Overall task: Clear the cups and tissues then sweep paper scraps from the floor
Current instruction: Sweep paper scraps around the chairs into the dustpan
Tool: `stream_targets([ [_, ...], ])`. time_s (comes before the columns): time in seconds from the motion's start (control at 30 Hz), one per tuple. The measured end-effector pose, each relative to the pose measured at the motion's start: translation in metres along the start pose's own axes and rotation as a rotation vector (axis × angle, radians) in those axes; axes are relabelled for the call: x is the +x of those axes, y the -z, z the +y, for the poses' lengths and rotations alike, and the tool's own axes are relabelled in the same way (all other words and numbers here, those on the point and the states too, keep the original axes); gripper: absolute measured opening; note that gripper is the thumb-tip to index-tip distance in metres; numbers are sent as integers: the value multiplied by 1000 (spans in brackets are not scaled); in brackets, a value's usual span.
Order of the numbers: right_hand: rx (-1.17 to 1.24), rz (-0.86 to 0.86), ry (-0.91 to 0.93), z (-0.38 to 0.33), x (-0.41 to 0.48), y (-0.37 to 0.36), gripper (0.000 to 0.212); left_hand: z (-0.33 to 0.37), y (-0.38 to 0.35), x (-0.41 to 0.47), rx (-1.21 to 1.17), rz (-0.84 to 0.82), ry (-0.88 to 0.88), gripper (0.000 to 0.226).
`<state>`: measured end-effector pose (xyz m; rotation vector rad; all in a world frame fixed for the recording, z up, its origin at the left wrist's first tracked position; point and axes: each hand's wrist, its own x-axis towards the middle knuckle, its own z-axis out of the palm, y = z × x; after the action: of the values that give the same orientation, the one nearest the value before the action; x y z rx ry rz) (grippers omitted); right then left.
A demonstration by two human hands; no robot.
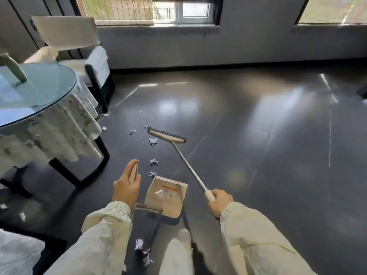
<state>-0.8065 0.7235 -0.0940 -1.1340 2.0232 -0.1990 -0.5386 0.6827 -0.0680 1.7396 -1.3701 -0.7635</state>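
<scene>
My right hand [220, 201] grips the pale end of a broom handle [189, 167]. The broom head [167, 135] with dark bristles rests on the dark floor beyond a trail of white paper scraps [153, 141]. My left hand [127, 185] holds the beige upright handle of the dustpan [166, 195], which sits on the floor between my hands with its mouth facing the scraps. A small scrap lies inside the pan. More scraps [142, 251] lie near my feet, behind the pan.
A round glass-topped table [37, 92] with a white cloth stands at the left on black legs. A chair [75, 48] stands behind it near the wall and windows. Shiny open floor [268, 135] stretches to the right. Scraps [22, 216] also lie under the table.
</scene>
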Motion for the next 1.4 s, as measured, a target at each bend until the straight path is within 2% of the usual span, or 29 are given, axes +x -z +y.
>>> stream_targets([
  [0.17, -31, -53, 70, -68, 146, 77, 40, 29, -77, 139, -2, 60, 63, 42],
  [0.47, -146, -123, 131, -186, 373, 202, 33, 92, -187, 334, 79, 143, 181, 41],
  [0.7, -332, -216, 295, -272, 580, 295, 33, 119, -300, 483, 34, 353, 363, 40],
  [0.8, -516, -253, 410, -323, 651, 326, 28, 140, -326, 541, 65, 402, 423, 38],
  [1.1, -679, -385, 604, -511, 830, 331, 28, 157, -361, 759, 16, 611, 556, 40],
  [1.4, -525, -482, 682, -710, 955, 302, 26, 148, -316, 972, -45, 733, 647, 42],
])
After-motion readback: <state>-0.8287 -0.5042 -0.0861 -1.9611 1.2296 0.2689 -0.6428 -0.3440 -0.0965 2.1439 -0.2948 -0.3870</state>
